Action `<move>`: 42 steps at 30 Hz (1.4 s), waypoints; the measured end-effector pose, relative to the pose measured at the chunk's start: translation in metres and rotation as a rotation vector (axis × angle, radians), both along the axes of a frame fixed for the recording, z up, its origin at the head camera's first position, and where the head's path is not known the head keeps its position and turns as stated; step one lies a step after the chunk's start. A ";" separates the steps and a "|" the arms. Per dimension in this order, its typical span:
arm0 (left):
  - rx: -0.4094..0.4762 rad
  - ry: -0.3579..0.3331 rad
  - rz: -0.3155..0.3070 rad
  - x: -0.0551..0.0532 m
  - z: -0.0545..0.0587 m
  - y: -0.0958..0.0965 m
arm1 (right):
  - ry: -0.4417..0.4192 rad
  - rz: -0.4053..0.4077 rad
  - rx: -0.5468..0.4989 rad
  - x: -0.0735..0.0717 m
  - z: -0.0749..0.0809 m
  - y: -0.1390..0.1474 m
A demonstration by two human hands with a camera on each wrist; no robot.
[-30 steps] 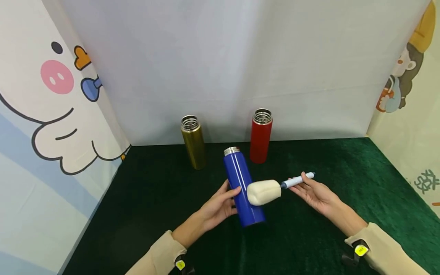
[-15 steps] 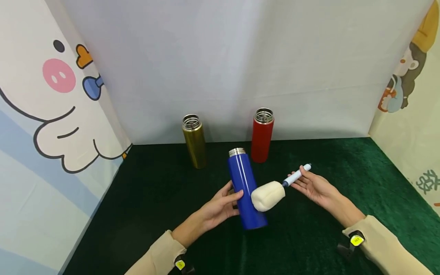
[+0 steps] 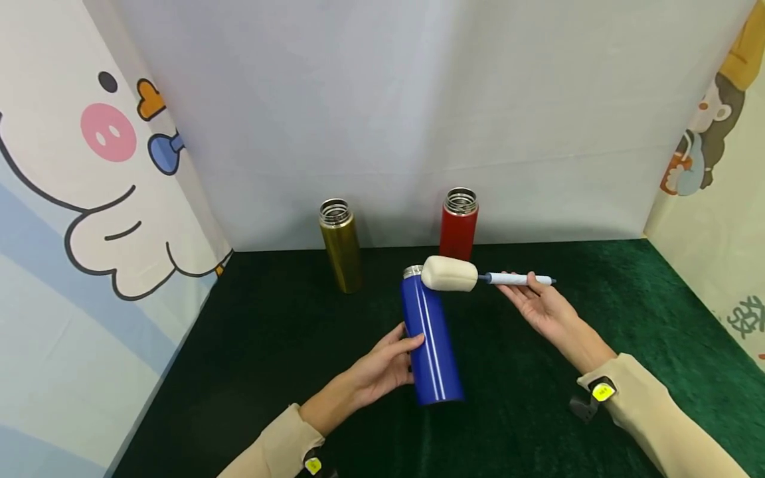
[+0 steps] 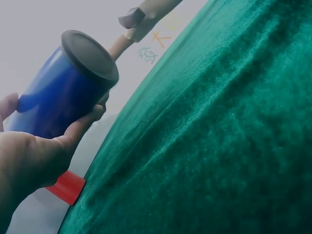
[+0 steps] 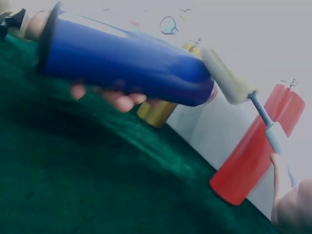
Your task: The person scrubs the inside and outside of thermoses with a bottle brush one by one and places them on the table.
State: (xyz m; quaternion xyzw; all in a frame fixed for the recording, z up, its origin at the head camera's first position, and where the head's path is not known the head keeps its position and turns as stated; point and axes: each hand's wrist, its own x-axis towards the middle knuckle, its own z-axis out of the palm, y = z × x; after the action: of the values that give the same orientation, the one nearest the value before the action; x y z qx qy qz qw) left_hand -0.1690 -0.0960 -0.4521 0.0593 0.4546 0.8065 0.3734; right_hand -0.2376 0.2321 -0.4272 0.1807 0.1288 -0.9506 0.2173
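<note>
My left hand (image 3: 382, 368) grips a blue steel bottle (image 3: 433, 345) around its lower middle, holding it tilted above the green cloth with its steel mouth up. In the left wrist view the bottle's dark base (image 4: 91, 54) faces the camera. My right hand (image 3: 546, 309) pinches the pale handle of a bottle brush (image 3: 451, 273) between thumb and fingers. The brush lies almost level, its cream sponge head overlapping the blue bottle's shoulder, just beside the mouth. In the right wrist view the sponge head (image 5: 224, 78) is right at the bottle's neck end.
Behind stand two lidless bottles, a gold one (image 3: 342, 255) to the left and a red one (image 3: 458, 229) to the right, partly covered by the sponge. A dark green velvet cloth (image 3: 257, 345) covers the table. A pale curtain (image 3: 388, 119) closes off the back.
The brush has risen from beside the blue bottle's lower body to its neck and swung to nearly level. My right hand has moved slightly up. The blue bottle has shifted slightly right and downward.
</note>
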 end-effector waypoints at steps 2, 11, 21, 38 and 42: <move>0.004 0.001 0.016 -0.001 0.000 -0.001 | 0.012 0.049 0.024 0.005 -0.004 0.002; 0.008 0.019 0.123 -0.007 0.002 -0.004 | 0.209 0.289 0.311 0.027 -0.014 0.015; 0.007 0.004 0.156 -0.004 -0.003 0.005 | 0.185 0.286 0.323 0.017 -0.011 0.010; 0.020 -0.049 0.073 0.005 0.002 0.009 | -0.036 -0.125 0.021 -0.008 -0.002 -0.014; 0.013 -0.029 0.082 0.005 0.000 0.011 | -0.053 -0.063 0.043 0.002 -0.005 -0.006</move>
State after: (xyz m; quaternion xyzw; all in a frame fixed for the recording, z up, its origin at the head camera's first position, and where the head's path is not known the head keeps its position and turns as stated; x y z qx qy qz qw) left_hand -0.1641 -0.0848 -0.4516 0.0313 0.4458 0.8250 0.3460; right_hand -0.2358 0.2256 -0.4317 0.2144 0.1376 -0.9488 0.1867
